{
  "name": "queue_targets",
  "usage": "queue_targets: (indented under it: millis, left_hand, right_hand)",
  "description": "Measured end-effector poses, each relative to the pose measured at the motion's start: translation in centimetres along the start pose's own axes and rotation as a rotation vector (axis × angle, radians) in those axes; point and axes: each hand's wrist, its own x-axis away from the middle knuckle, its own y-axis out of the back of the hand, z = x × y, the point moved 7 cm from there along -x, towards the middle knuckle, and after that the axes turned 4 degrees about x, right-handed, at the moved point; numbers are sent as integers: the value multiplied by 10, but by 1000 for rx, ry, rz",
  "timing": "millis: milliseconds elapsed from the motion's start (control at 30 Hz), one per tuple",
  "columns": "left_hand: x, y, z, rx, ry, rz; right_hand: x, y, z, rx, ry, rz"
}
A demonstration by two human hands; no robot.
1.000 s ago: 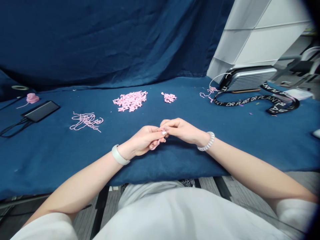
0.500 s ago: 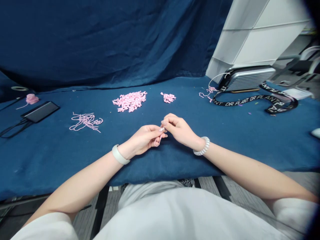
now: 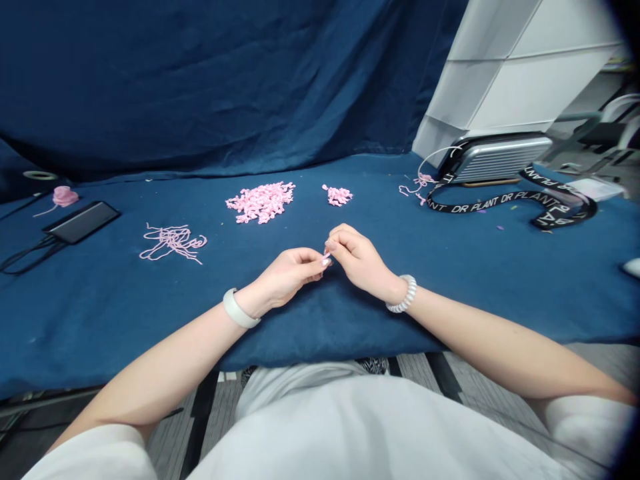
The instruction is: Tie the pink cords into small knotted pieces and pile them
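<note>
My left hand (image 3: 295, 275) and my right hand (image 3: 357, 259) meet fingertip to fingertip above the front part of the table. Between them a short bit of pink yarn (image 3: 327, 255) shows, pinched by both; most of it is hidden by the fingers. Beyond my hands lies a large pile of small knotted pink yarn pieces (image 3: 261, 203). A smaller pile of the same kind (image 3: 337, 195) sits to its right. Loose cut strands of pink yarn (image 3: 173, 243) lie in a tangle to the left.
On the far left are a ball of pink yarn (image 3: 65, 196), a black power bank (image 3: 83, 223) with a cable and a tape roll (image 3: 40, 175). At the right, a lettered black lanyard (image 3: 480, 203) curls before a silver ribbed case (image 3: 505, 159). Blue cloth (image 3: 450, 280) covers the table.
The yarn loop that hung below my left fingers is out of sight now. My left fingers have closed up more, and both hands stay nearly in place.
</note>
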Motion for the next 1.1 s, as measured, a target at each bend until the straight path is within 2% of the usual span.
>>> queue_targets:
  millis: [133, 300, 400, 567, 667, 767, 867, 967, 1033, 1100]
  left_hand:
    - [-1, -1, -7, -178, -112, 9]
    - [0, 4, -4, -164, -36, -73]
    - [2, 8, -8, -232, -61, -126]
    - [2, 3, -13, -467, -124, -62]
    - [5, -3, -19, -690, -241, -41]
    - [12, -11, -29, -920, -419, -54]
    - [23, -22, -39, -1112, -672, -67]
    - [34, -31, -45, -1192, -905, -40]
    - [37, -34, -46, -1187, -960, 5]
    - [37, -34, -44, -1149, -935, 79]
  right_hand:
    - [-1, 3, -1, 4, -11, -25]
    - [-3, 9, -2, 19, -6, -67]
    - [-5, 14, -6, 32, -19, -106]
    - [-7, 19, -14, 52, -45, -142]
    - [-7, 21, -16, 56, -46, -158]
    - [-8, 23, -18, 60, -52, -176]
    - [-9, 22, -23, 58, -83, -167]
    - [-9, 15, -27, 59, -110, -116]
    - [-8, 8, -29, 49, -119, -67]
    - [-7, 1, -28, 19, -119, -14]
